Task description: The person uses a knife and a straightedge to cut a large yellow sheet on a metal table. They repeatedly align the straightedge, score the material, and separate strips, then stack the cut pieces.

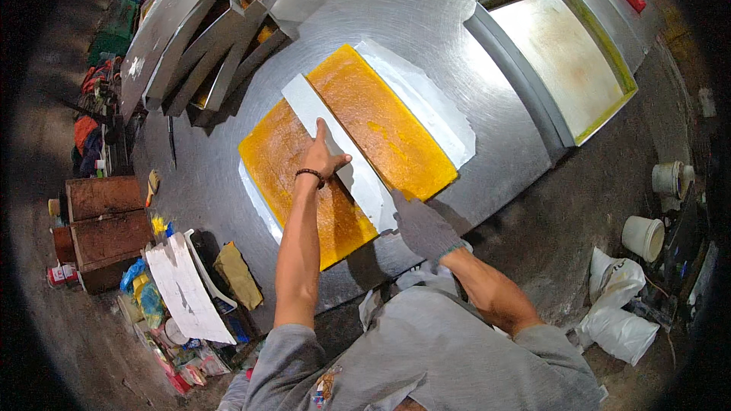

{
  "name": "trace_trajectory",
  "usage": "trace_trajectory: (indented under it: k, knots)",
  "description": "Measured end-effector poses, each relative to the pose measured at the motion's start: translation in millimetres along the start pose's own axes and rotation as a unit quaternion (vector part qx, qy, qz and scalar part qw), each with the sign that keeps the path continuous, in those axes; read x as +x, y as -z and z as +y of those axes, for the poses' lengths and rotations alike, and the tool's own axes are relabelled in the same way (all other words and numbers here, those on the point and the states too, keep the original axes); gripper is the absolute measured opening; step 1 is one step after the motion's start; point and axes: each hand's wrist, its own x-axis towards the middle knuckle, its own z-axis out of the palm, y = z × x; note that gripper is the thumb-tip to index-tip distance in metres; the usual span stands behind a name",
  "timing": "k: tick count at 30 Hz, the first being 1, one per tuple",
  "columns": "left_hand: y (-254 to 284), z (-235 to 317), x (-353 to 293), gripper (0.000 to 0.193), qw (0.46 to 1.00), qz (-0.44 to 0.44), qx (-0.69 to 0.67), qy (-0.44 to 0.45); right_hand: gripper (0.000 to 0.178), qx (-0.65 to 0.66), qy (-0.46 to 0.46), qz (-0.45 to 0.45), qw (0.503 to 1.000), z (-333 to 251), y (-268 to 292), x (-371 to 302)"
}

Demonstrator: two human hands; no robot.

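Pale, long, flat, straight-edged strip (365, 183): lies across an orange-yellow, flat, four-sided slab (381, 129); its material is hard to tell.
Bare left hand (321, 158): grip spread rather than clenched, index finger stretched along the strip, thumb out to the side, the hand bearing on it from above.
Right hand in a grey knit glove (423, 228): sits by the strip's near end; whether its grip is clenched on a tool or holds nothing cannot be told, as its fingers' undersides are hidden.
Steadying the strip: probably goes best with firm, even pressure near its middle, bare fingertips kept back from the right edge, and the gloved hand never nudging it sideways.
Strip's long axis: slants from far left to near right, roughly parallel to two of the slab's sides; one end points away from the person, the other toward the glove.
Slab's lie: corners turned toward the person and away; its sides look close in length, so its long axis is unsure.
White sheet (430, 103): shows from beneath the slab.
Grey brushed-metal tabletop (365, 0): carries all these.
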Motion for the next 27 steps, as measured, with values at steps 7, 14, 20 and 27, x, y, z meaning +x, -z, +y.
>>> trace_trajectory:
  k: [7, 14, 20, 27]
  knots:
    - [9, 10, -6, 0.124, 1.000, -0.004, 0.027, 0.000, 0.053, -0.001, 0.004, 0.012, 1.000, 4, -9, -17]
    - [7, 11, -1, 0.124, 1.000, -0.021, 0.014, 0.006, 0.054, -0.015, -0.014, -0.010, 1.000, 4, -2, -25]
    - [9, 11, -4, 0.122, 1.000, -0.014, 0.028, 0.003, 0.055, -0.022, -0.017, -0.019, 0.999, 9, -4, -64]
    - [9, 14, -6, 0.123, 1.000, -0.012, 0.005, -0.008, 0.054, -0.010, -0.017, 0.012, 1.000, 11, -10, -63]
